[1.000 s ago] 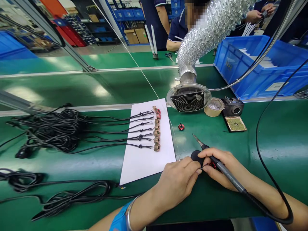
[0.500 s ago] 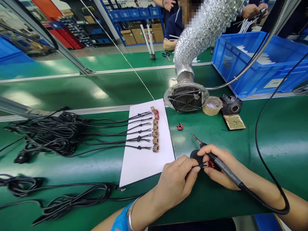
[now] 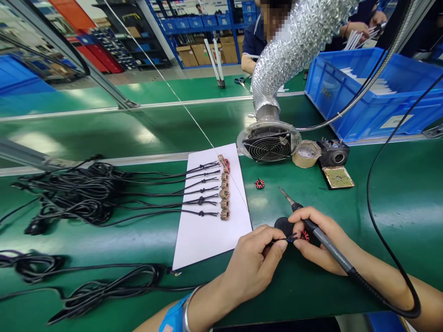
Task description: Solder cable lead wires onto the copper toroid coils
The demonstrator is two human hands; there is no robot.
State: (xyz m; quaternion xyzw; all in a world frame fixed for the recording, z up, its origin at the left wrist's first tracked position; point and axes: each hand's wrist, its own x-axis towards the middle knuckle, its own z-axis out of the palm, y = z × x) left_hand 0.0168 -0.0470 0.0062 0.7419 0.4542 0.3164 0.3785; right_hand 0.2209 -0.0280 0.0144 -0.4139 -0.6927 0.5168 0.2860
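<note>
My left hand (image 3: 254, 258) is closed, thumb and forefinger pinching thin black wires (image 3: 290, 238). My right hand (image 3: 341, 251) grips a soldering iron (image 3: 327, 246), its bare metal tip pointing up and left over the bench. The fingertips of that same hand also meet at the wire ends, beside a red-and-black wound ring coil (image 3: 305, 235). Whether wires and coil are joined cannot be seen. Behind the fingers lies a dark round disc (image 3: 284, 225), partly covered. Another red-and-black ring coil (image 3: 259, 183) rests on the green bench further off.
Several copper-wound coils (image 3: 224, 193) line a white sheet (image 3: 204, 240), with knotted black cables (image 3: 86, 193) reaching them. A fume duct (image 3: 270, 143) stands ahead, near a tape roll (image 3: 306, 154), an iron stand (image 3: 334, 154) and a blue crate (image 3: 360, 110). Co-workers sit beyond.
The view has shifted slightly. Both hands keep their grips on the wires and the soldering iron, almost in the same place. A standing person at the back is no longer visible.
</note>
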